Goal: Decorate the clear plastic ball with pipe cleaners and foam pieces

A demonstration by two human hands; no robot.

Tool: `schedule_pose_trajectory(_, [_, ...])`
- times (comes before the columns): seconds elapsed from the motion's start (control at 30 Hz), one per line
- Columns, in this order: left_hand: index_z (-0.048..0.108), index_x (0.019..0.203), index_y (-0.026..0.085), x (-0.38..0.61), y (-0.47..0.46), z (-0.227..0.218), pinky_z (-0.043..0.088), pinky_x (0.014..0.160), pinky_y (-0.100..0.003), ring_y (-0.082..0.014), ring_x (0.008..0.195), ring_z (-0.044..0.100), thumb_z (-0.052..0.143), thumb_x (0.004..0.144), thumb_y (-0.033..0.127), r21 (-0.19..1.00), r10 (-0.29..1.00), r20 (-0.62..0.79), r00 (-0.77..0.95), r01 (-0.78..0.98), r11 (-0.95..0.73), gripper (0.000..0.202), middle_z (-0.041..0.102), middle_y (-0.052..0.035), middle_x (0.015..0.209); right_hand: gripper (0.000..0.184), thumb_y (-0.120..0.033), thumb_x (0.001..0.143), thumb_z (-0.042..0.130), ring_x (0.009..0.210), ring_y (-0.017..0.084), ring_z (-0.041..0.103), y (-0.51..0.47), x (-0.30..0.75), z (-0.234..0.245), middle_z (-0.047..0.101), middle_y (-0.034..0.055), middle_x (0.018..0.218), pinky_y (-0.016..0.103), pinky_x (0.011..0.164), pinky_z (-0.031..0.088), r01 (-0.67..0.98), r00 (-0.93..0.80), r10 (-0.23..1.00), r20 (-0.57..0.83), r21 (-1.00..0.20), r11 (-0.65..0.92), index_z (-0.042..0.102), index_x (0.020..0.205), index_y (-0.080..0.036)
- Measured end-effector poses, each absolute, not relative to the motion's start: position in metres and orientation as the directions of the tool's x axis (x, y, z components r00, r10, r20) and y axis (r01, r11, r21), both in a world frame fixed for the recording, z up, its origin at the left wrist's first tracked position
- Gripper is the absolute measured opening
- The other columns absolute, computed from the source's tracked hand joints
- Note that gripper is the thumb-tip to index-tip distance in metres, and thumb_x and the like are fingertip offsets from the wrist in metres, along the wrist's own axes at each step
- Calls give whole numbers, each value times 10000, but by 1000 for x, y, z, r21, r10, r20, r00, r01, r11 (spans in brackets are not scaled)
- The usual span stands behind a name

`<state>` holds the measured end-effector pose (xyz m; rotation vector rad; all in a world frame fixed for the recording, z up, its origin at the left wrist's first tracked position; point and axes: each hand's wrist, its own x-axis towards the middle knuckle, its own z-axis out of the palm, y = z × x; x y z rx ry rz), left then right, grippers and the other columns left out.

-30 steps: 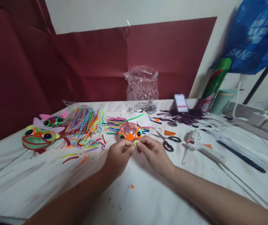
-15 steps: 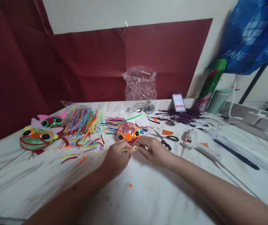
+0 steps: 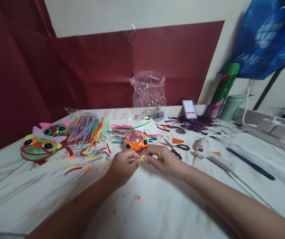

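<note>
My left hand (image 3: 123, 164) and my right hand (image 3: 162, 159) meet over the white table (image 3: 157, 212), fingers pinched on a short yellow-green pipe cleaner piece (image 3: 138, 158) that is curled at its right end. Just behind the fingers sits a round pink craft face (image 3: 136, 140) with an orange nose and dark eyes. The fingertips of both hands are close together, nearly touching.
Two finished colourful craft faces (image 3: 39, 147) lie at the left. A heap of coloured pipe cleaners (image 3: 90, 131) sits behind them. Scissors (image 3: 176, 147) and a hot glue gun (image 3: 212, 157) with its cord lie to the right. A crumpled clear plastic bag (image 3: 148, 89) stands at the back.
The hands drifted slightly left and down. The yellow-green piece shows more between the fingers, and the view shifted a little.
</note>
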<state>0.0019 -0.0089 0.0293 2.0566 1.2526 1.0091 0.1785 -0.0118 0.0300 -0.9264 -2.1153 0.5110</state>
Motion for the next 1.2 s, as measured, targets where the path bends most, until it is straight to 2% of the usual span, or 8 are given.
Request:
schedule_pose_trajectory(0.23, [626, 589, 167, 4, -10, 24, 405, 563, -221, -130, 588, 546, 530, 698, 199, 620, 810, 415, 414, 523, -585, 148, 614, -15, 599, 159, -135, 817, 483, 584, 130, 506, -12, 182, 29, 592, 35, 678, 238, 549, 408, 485, -569, 674, 471, -469, 738, 582, 699, -175])
schedule_pose_trajectory(0.33, [627, 589, 166, 3, -11, 27, 404, 560, -219, -126, 585, 529, 530, 699, 204, 641, 803, 474, 360, 484, -595, 152, 589, -8, 597, 156, -215, 823, 521, 591, 130, 520, -11, 178, 29, 595, 22, 651, 245, 565, 424, 406, -464, 763, 451, -657, 635, 597, 693, -175])
schedule_pose_trajectory(0.43, [624, 609, 162, 2, -12, 29, 412, 568, -214, -118, 587, 519, 547, 714, 240, 745, 843, 493, 215, 395, -537, 152, 567, 10, 600, 181, -344, 793, 587, 607, 124, 549, -12, 169, 26, 606, 4, 666, 261, 613, 458, 136, -332, 873, 357, -898, 419, 625, 761, -170])
schedule_pose_trajectory(0.6, [634, 645, 154, 3, -12, 24, 434, 621, -221, -128, 644, 546, 568, 722, 268, 850, 886, 430, 171, 255, -461, 152, 608, 0, 650, 282, -451, 704, 668, 588, 120, 535, -17, 155, 13, 584, -19, 629, 256, 592, 445, -66, -165, 931, 327, -945, 320, 608, 768, -183])
schedule_pose_trajectory(0.77, [624, 662, 160, 4, -6, 22, 413, 578, -215, -124, 616, 530, 553, 731, 304, 859, 905, 322, 278, 316, -402, 174, 601, 9, 641, 193, -341, 823, 550, 600, 126, 523, -17, 159, 13, 568, -7, 630, 254, 591, 428, 206, -160, 889, 430, -866, 456, 591, 731, -176])
schedule_pose_trajectory(0.93, [617, 627, 170, 3, -3, 24, 414, 622, -232, -137, 648, 550, 535, 732, 241, 687, 849, 442, 291, 499, -529, 151, 591, 4, 644, 155, -180, 847, 474, 627, 135, 549, -12, 169, 19, 605, 14, 670, 240, 592, 421, 461, -303, 793, 528, -648, 607, 574, 729, -184])
schedule_pose_trajectory(1.07, [591, 633, 177, 2, -3, 18, 409, 620, -238, -143, 651, 551, 510, 743, 196, 593, 805, 467, 365, 546, -591, 138, 582, 0, 639, 154, -141, 836, 449, 672, 157, 580, -10, 174, 19, 641, 59, 748, 249, 613, 435, 548, -441, 715, 542, -468, 693, 591, 784, -171])
schedule_pose_trajectory(1.2, [561, 628, 177, 2, -3, 10, 396, 597, -242, -143, 629, 540, 484, 758, 185, 524, 776, 459, 433, 574, -630, 151, 568, -8, 638, 162, -119, 818, 466, 680, 164, 598, -12, 177, 19, 660, 67, 786, 246, 605, 439, 565, -537, 703, 467, -420, 710, 616, 817, -180])
